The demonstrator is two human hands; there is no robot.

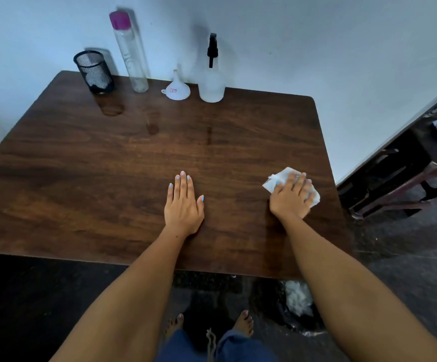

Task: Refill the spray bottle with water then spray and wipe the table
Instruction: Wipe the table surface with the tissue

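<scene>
A white spray bottle with a black pump head stands at the back edge of the dark wooden table. To its left a small white funnel rests mouth down, and a tall clear water bottle with a pink cap stands further left. My right hand presses a crumpled white tissue flat on the table near its right edge. Palm down, my left hand lies flat on the wood at the middle front, fingers together, holding nothing.
A black mesh cup stands at the back left corner. A white wall runs behind the table. To the right on the dark floor is a dark wooden bench. A crumpled white bag lies under the table's front edge by my bare feet.
</scene>
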